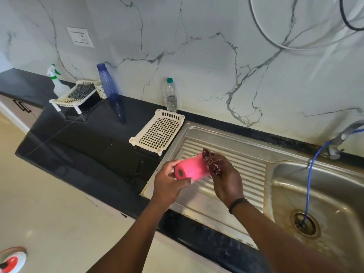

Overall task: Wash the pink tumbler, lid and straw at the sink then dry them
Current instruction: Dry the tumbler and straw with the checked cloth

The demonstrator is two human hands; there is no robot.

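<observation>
Tumbler (192, 168) sideways, base pointing left

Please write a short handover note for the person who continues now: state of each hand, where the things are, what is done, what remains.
Left hand: grips the pink tumbler at its base end, sideways above the sink's drainboard.
Right hand: holds a dark red cloth against the tumbler's other end.
Lid and straw: not in view.
Done: cannot tell whether washing is finished; the cloth is on the tumbler now.
Left: finish the tumbler, set it on the white perforated tray, then find and do lid and straw.
</observation>
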